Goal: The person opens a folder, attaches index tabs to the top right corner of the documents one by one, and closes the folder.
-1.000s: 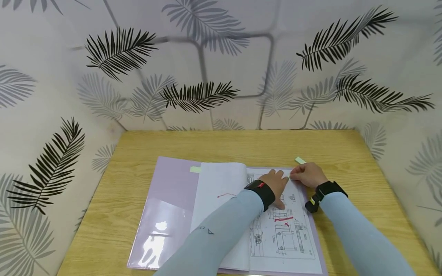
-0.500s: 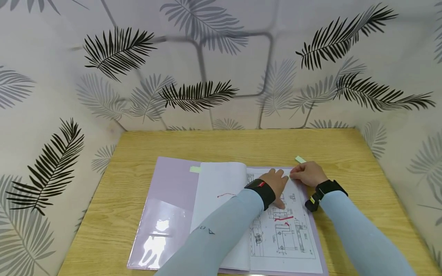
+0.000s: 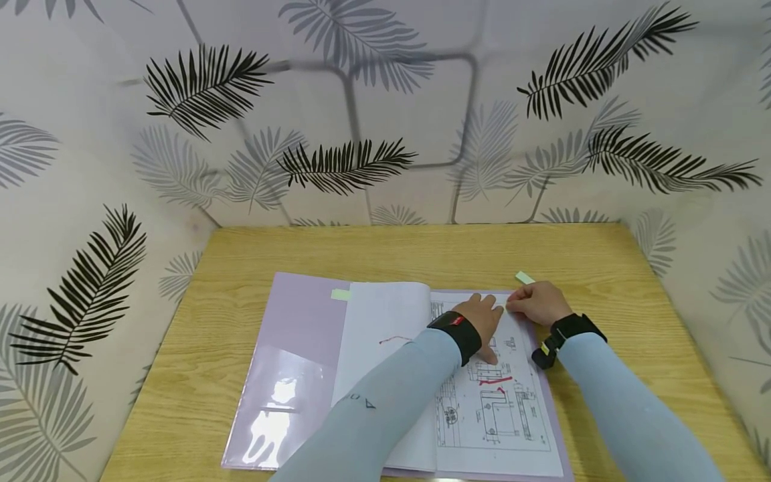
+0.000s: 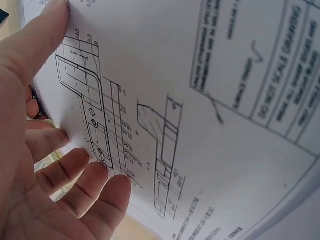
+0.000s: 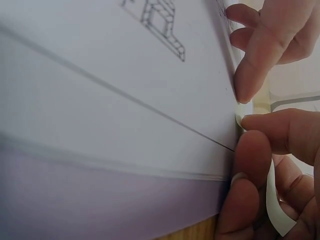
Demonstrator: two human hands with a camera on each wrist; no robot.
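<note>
A booklet of technical drawings (image 3: 494, 428) lies open inside a lilac folder (image 3: 301, 321), with red pen marks on its pages. My left hand (image 3: 478, 323) rests on the right-hand page near its top, fingers spread; in the left wrist view its fingers (image 4: 107, 200) lie relaxed over a printed drawing. At the page's top right corner, my right hand (image 3: 539, 304) pinches a pale green sticky tab (image 3: 524, 278). The right wrist view shows that sticky tab (image 5: 277, 215) curling down behind the fingertips, its other end against the page edge. Part of it is hidden by the fingers.
Another pale green tab (image 3: 340, 294) sticks out from the top left of the turned pages. The wooden table (image 3: 385, 254) extends around the folder, up to a leaf-patterned wall covering (image 3: 385, 134) at the back and both sides.
</note>
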